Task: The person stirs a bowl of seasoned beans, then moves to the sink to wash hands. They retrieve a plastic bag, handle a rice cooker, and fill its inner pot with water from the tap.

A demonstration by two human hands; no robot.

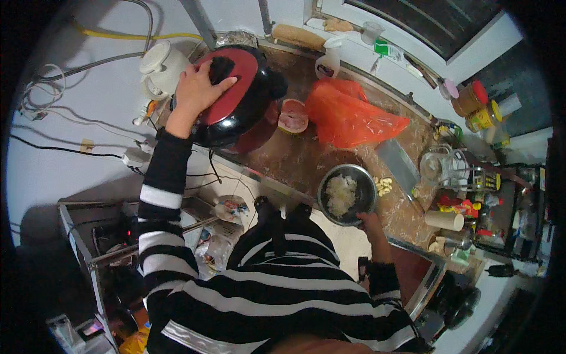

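Observation:
My left hand [200, 90] lies with spread fingers on the red-topped lid [245, 66] of a black and dark-red electric cooker [265, 130], beside the lid's black raised part [222, 68]. The cooker stands at the left end of the counter. With my right hand [368, 220] I grip the near rim of a steel bowl [370, 190]. Pale, wet-looking rice grains [341, 194] are in the bowl. It is at the counter's front edge, tilted towards me. Peeled garlic cloves [383, 186] lie just right of it.
A cleaver [400, 163] lies on the brown counter [283, 161] behind the garlic. Near the cooker are a cut pomelo or similar fruit [293, 116] and a red plastic bag [353, 115]. Left of the cooker stands a white jug [163, 66]. Bottles and a glass jar [435, 166] crowd the right side.

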